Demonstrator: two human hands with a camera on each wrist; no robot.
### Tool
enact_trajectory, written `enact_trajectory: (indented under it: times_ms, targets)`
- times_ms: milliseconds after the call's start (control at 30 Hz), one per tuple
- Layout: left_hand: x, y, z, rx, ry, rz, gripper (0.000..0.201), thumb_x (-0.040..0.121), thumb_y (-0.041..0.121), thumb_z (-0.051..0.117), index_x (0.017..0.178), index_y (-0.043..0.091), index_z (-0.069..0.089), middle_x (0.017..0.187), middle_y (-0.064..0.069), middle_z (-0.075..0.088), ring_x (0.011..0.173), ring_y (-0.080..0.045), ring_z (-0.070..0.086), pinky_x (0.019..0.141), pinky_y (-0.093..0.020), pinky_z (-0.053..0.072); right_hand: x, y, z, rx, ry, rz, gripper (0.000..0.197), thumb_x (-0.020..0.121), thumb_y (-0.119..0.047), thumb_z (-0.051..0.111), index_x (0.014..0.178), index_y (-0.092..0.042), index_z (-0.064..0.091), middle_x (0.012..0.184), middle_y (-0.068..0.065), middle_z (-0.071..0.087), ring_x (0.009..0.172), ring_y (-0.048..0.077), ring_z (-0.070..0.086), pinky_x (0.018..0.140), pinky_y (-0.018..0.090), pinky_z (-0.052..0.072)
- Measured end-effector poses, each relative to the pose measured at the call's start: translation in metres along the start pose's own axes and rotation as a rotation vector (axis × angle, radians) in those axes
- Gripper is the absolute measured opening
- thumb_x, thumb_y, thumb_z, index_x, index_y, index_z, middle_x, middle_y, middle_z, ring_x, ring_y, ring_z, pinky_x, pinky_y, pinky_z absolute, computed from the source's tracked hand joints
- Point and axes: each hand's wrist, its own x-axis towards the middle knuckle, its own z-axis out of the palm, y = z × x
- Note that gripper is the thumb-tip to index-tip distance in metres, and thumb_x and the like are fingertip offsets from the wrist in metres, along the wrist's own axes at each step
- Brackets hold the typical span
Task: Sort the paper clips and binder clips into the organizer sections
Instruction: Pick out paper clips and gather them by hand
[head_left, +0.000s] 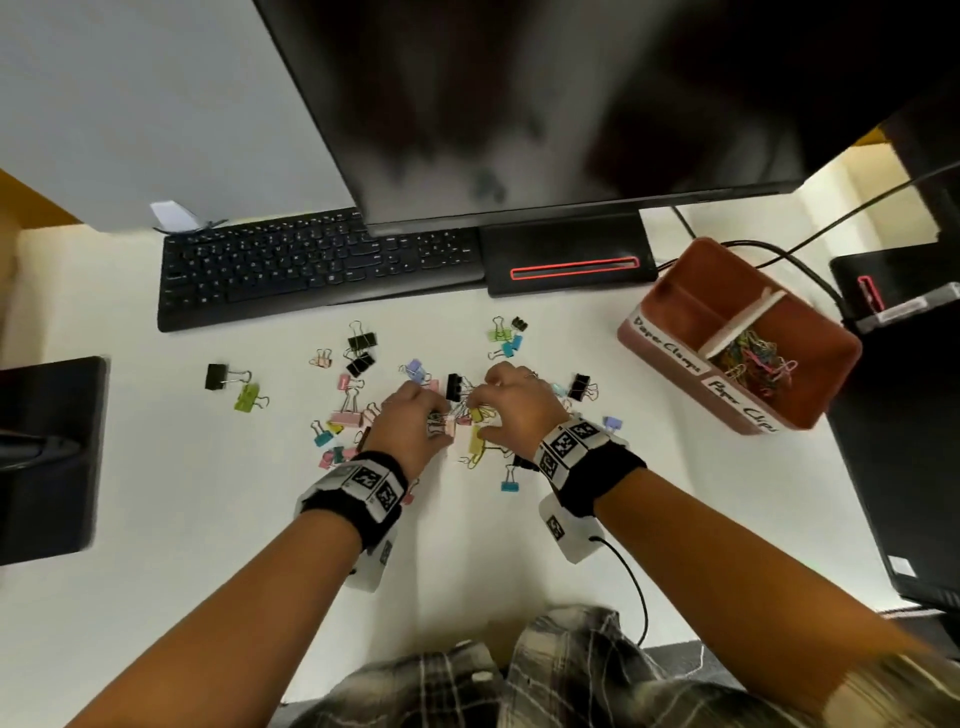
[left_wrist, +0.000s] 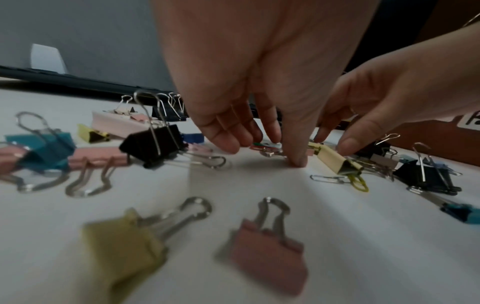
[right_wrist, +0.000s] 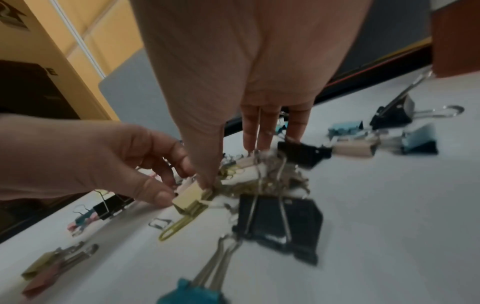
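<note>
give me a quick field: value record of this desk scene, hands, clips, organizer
left hand: fingertips down in the clip pile, thumb pressing the desk
right hand: fingers curled into the same pile, thumb on a yellow binder clip
binder clips: many colours, scattered loose on the white desk
organizer: red-brown, at right, two sections
paper clips section: holds a heap of coloured paper clips
paper clamps section: looks empty
behind: keyboard, monitor
</note>
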Motion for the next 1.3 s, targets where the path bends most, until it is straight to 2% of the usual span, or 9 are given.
enact_trajectory:
  times_ms: [267,400,533,667,767,900,1033,1200,1300]
  targets:
    - [0.002,-0.014,0.001,-0.091,0.037,0.098,0.018,0.073,0.009,0.073,0.089,0.008,0.065,0.101,-0.006,0.055,0.088,-0.019,0.054,0.077,-0.019,0.035,-0.005,0.004,0.011,0.124,0.07,0.085,0.027,0.073,-0.028,0.075,0.096,-0.018,0.067,0.124,0.004,0.047,0.112,0.023,0.046,0.096,0.034,0.041]
    - [-0.002,-0.016,-0.002,-0.171,0.06,0.118,0.009,0.074,0.006,0.073,0.077,0.006,0.065,0.091,0.0,0.051,0.079,-0.014,0.053,0.076,-0.019,0.042,-0.022,0.01,0.012,0.127,0.066,0.063,0.021,0.072,-0.032,0.076,0.085,-0.018,0.067,0.128,0.002,0.047,0.113,0.021,0.046,0.096,0.035,0.042]
    - [-0.008,-0.023,-0.005,-0.177,0.017,0.137,0.015,0.066,0.011,0.081,0.071,0.006,0.068,0.092,0.001,0.051,0.084,-0.013,0.051,0.077,-0.018,0.042,-0.035,0.018,0.012,0.098,0.044,0.056,0.023,0.075,-0.038,0.072,0.09,-0.021,0.068,0.131,0.002,0.047,0.118,0.022,0.046,0.099,0.038,0.042]
    - [-0.011,-0.028,-0.009,-0.153,-0.013,0.112,0.026,0.062,0.024,0.085,0.077,0.01,0.07,0.097,0.001,0.049,0.092,-0.01,0.048,0.082,-0.01,0.038,-0.028,0.012,0.003,0.155,0.125,0.066,0.031,0.083,-0.038,0.065,0.107,-0.019,0.063,0.126,0.004,0.051,0.114,0.024,0.048,0.099,0.036,0.039]
    - [-0.005,-0.024,-0.009,-0.132,0.06,0.09,0.028,0.072,0.025,0.077,0.093,0.012,0.063,0.101,-0.002,0.051,0.096,-0.019,0.052,0.089,-0.029,0.043,-0.013,0.005,-0.002,0.135,0.127,0.092,0.04,0.082,-0.035,0.066,0.117,-0.019,0.056,0.123,0.004,0.052,0.114,0.023,0.048,0.099,0.037,0.042]
    - [0.004,-0.011,-0.004,-0.028,0.004,0.065,0.042,0.076,0.03,0.073,0.112,0.016,0.059,0.114,-0.002,0.055,0.108,-0.02,0.049,0.094,-0.033,0.042,0.005,-0.001,-0.002,0.082,0.032,0.141,0.046,0.078,-0.026,0.072,0.119,-0.017,0.053,0.121,0.004,0.049,0.116,0.024,0.047,0.099,0.036,0.041]
    - [0.01,-0.008,0.001,-0.015,0.021,0.07,0.026,0.08,0.017,0.069,0.105,0.015,0.063,0.104,-0.005,0.06,0.101,-0.023,0.054,0.088,-0.032,0.045,0.007,0.002,-0.001,0.152,0.023,0.168,0.035,0.081,-0.017,0.067,0.114,-0.016,0.057,0.113,0.004,0.051,0.11,0.022,0.048,0.094,0.032,0.04]
    - [0.013,-0.01,0.001,-0.018,0.042,0.067,0.013,0.081,0.011,0.065,0.094,0.013,0.066,0.092,-0.006,0.065,0.088,-0.024,0.058,0.079,-0.03,0.045,-0.003,0.018,-0.003,0.18,0.064,0.175,0.023,0.084,-0.019,0.065,0.106,-0.016,0.062,0.101,0.004,0.056,0.101,0.022,0.05,0.092,0.037,0.044]
    - [0.014,-0.01,0.003,-0.005,0.042,0.065,0.012,0.083,0.011,0.063,0.094,0.012,0.066,0.093,-0.007,0.065,0.088,-0.023,0.058,0.079,-0.029,0.045,-0.008,0.023,-0.005,0.138,0.081,0.165,0.028,0.082,-0.025,0.068,0.109,-0.019,0.063,0.106,0.004,0.056,0.104,0.023,0.05,0.092,0.035,0.042]
